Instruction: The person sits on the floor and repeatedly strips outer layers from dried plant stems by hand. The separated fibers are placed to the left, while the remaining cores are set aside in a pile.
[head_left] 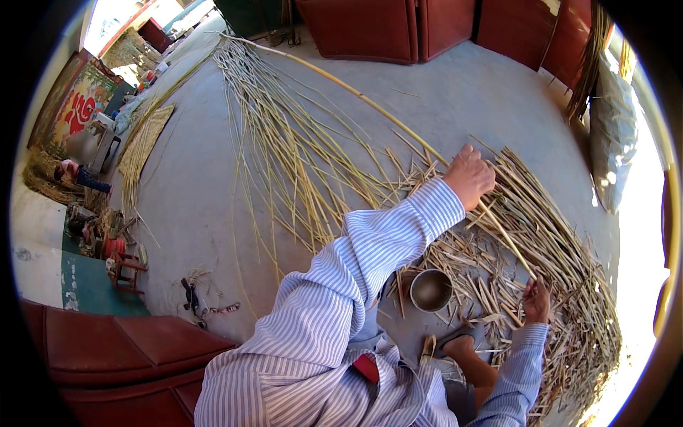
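Note:
A long yellowish cane stalk (377,107) runs from the far left of the floor down to my hands. My left hand (469,176) is closed around it, its arm stretched across in a striped sleeve. Lower and to the right, my right hand (536,300) grips the stalk's near end between its fingers. Beneath the stalk lies a heap of dry cut canes and husks (569,249). Beside the heap, close to my feet, stands a round metal bowl (447,285). Long thin split strips (277,142) fan out over the floor to the left.
Dark red padded seats (370,28) line the far side, and another dark red seat (135,356) is at the near left. A small wooden stool (128,272) stands at the left. A woven mat (146,146) lies farther back; a filled sack (613,135) leans at the right.

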The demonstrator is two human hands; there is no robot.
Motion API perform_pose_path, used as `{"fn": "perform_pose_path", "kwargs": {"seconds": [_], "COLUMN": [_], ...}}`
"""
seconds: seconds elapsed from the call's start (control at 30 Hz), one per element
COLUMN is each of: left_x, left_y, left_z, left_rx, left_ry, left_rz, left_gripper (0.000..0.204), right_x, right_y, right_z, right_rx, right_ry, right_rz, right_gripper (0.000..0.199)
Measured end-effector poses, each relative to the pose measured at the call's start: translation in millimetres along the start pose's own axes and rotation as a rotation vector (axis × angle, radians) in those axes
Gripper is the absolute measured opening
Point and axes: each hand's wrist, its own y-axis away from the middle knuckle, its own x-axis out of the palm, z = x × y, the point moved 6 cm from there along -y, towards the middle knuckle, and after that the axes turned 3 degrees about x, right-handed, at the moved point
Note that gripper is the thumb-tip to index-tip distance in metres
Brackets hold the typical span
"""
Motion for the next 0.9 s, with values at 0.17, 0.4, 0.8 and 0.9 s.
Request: {"fn": "perform_pose_path", "kwargs": {"seconds": [0.17, 0.4, 0.8, 0.9], "left_x": [32, 44, 66, 36], "left_y": [21, 36, 52, 64], "left_z": [-73, -55, -34, -26], "left_rx": [0.21, 0.16, 0.118, 0.07], "left_ry": [0.13, 0.153, 0.181, 0.17], "left_rz": [0.15, 0.112, -0.211, -0.147], "left_gripper": [0.007, 0.007, 0.009, 0.008], "right_x": [185, 234, 223, 230], "right_y": [-31, -27, -37, -32], "right_z": [-134, -233, -239, -251], "right_rx": [0.025, 0.146, 0.126, 0.14], "right_ry": [0.095, 0.433, 0.616, 0.647], "right_rz": [0.378, 0.346, 0.268, 0.286], "right_gripper": [0.02, 0.022, 0.025, 0.025]}}
